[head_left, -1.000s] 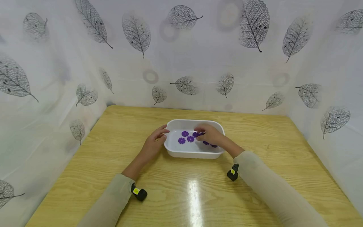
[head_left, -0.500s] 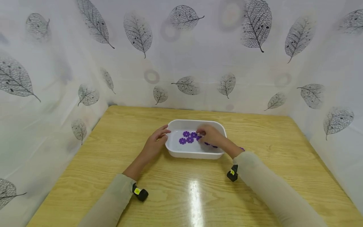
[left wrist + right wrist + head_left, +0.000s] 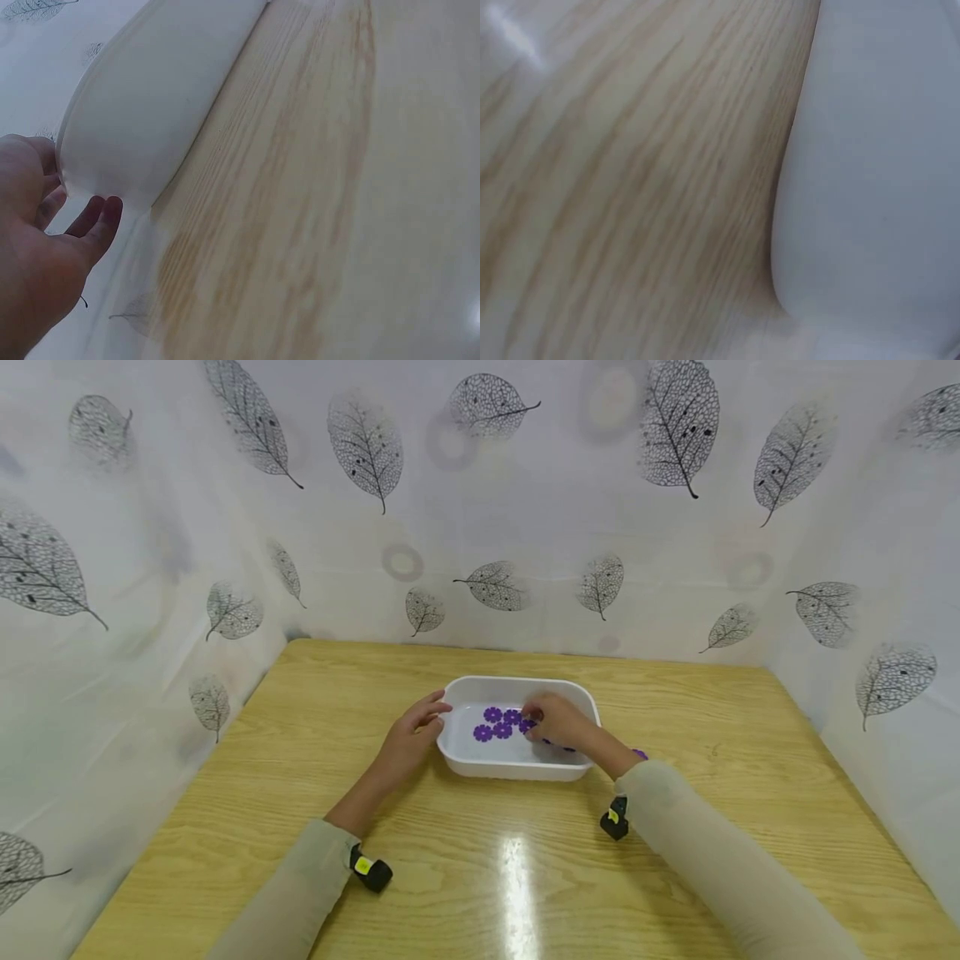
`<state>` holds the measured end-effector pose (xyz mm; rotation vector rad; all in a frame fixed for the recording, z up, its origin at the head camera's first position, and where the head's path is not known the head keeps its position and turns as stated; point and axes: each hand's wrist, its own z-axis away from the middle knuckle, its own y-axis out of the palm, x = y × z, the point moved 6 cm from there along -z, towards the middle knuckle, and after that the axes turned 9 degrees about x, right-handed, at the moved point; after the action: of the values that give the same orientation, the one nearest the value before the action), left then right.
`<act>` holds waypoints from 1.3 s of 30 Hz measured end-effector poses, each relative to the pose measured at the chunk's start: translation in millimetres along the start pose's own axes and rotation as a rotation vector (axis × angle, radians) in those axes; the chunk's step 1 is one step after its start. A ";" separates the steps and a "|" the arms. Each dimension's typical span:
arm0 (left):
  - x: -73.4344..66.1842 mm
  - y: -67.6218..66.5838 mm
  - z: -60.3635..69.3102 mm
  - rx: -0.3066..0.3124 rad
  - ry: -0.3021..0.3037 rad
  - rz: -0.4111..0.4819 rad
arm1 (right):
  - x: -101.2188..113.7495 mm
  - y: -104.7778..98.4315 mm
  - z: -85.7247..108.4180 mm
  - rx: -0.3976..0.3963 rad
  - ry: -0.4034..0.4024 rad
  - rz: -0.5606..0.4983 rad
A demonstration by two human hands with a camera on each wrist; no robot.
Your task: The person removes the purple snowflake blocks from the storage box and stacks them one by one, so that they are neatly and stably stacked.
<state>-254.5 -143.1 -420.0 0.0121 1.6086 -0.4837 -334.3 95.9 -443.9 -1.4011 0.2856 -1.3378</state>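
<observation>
A white rectangular tray stands on the wooden table. Several purple flower-shaped discs lie flat inside it, mostly grouped left of my right hand. That hand reaches over the tray's right end, fingers bent down around one purple disc; whether they pinch it is unclear. More purple shows partly hidden beneath the palm. My left hand steadies the tray's left end, its fingers over the rim. In the left wrist view, the thumb and fingers of the left hand touch the tray's end wall.
Part of another purple piece shows on the table right of the tray, beside my right sleeve. The wooden table extends around the tray. Leaf-printed white curtains hang behind and on both sides. The right wrist view shows the tray's outer wall.
My right hand has moved slightly toward me inside the tray, and the disc at its fingertips shifted nearer the others. A purple piece now shows past my right wrist. My left hand stays put.
</observation>
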 end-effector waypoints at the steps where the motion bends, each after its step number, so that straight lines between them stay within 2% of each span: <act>1: 0.5 -0.1 -0.4 -0.001 -0.001 -0.001 | -0.5 0.2 -0.3 0.002 0.003 0.000; 4: 4.0 -0.1 -2.2 -0.002 -0.006 -0.013 | -2.0 1.0 -1.0 0.005 0.013 0.000; 11: 34.9 -1.4 -15.7 -0.008 -0.006 -0.005 | -2.0 1.8 -1.8 -0.007 0.007 0.001; 13: 37.4 -1.7 -16.3 -0.012 0.005 -0.004 | -1.2 2.1 -1.8 -0.012 0.004 0.007; 25: 37.8 -1.5 -15.4 -0.023 0.019 -0.017 | 1.2 5.2 0.3 -0.014 0.015 0.060; 31: 34.8 1.7 -14.5 -0.010 0.031 -0.010 | -2.4 5.5 3.7 0.004 0.021 0.039; 39: 33.8 3.4 -14.5 -0.013 0.032 -0.030 | -2.5 5.2 5.3 0.018 -0.021 0.020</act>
<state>-270.9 -144.9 -453.0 -0.0135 1.6450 -0.4984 -328.3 98.9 -448.1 -1.3932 0.2718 -1.3057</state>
